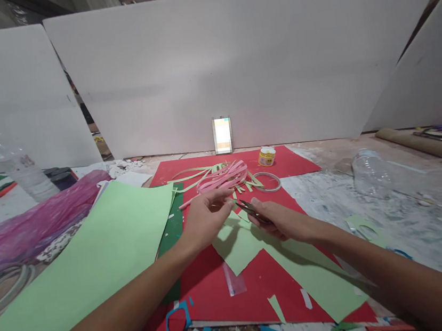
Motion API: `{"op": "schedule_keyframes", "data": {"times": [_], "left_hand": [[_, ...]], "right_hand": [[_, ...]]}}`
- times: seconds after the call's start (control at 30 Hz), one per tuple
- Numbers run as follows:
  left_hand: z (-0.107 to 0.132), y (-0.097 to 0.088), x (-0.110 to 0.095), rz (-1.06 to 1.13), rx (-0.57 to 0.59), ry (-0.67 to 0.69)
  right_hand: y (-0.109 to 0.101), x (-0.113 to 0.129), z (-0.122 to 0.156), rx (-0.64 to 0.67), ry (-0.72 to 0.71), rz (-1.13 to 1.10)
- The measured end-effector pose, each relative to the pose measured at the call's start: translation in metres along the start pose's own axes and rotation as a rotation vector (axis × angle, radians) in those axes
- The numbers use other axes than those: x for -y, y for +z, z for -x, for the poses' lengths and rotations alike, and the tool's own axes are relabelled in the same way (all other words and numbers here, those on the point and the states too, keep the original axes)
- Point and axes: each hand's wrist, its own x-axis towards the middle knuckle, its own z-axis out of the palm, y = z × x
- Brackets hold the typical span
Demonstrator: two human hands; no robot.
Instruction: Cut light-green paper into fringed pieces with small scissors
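Note:
My right hand (278, 218) is closed around a pair of scissors (246, 206), whose blades point left toward my other hand. My left hand (207, 215) pinches a small piece of light green paper at its fingertips, close to the blade tips; most of that piece is hidden. Below both hands lie a cut light green sheet (237, 249) and a longer light green strip (315, 275), on top of red paper (208, 296). Just beyond the fingers sits a pile of pink paper strips (228, 176) mixed with pale yellow-green ones (190, 173).
Green sheets (125, 241) are stacked at left beside a pink plastic bag (49, 213) and a bottle (24, 171). A roll of tape (268, 181), a small jar (267, 156) and a propped phone (223, 135) stand behind. A clear plastic bottle (370, 174) is at right.

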Motion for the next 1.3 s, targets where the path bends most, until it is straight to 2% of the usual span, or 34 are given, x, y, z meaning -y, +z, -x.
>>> {"op": "schedule_keyframes", "data": {"times": [0.2, 0.5, 0.77, 0.9, 1.1, 1.3], "left_hand": [[0.0014, 0.0020, 0.0001, -0.005, -0.025, 0.055], [0.0012, -0.0004, -0.0009, -0.026, -0.049, 0.010], [0.0006, -0.0014, -0.0026, 0.009, -0.055, 0.031], [0.0011, -0.0027, -0.0043, -0.037, -0.059, 0.017], [0.0034, -0.0044, -0.0062, -0.222, -0.040, 0.188], [0.0033, -0.0048, -0.0049, -0.205, -0.016, 0.191]], "right_hand": [[-0.0004, -0.0012, -0.0003, -0.012, -0.006, 0.037], [0.0016, 0.0001, 0.0016, -0.048, -0.010, 0.006], [0.0015, -0.0037, 0.0007, -0.070, -0.003, -0.100], [0.0005, -0.0042, 0.0019, -0.076, -0.021, -0.059], [0.0001, -0.0012, 0.0012, -0.057, -0.019, 0.021], [-0.0006, -0.0017, 0.0006, -0.034, -0.041, 0.029]]}}
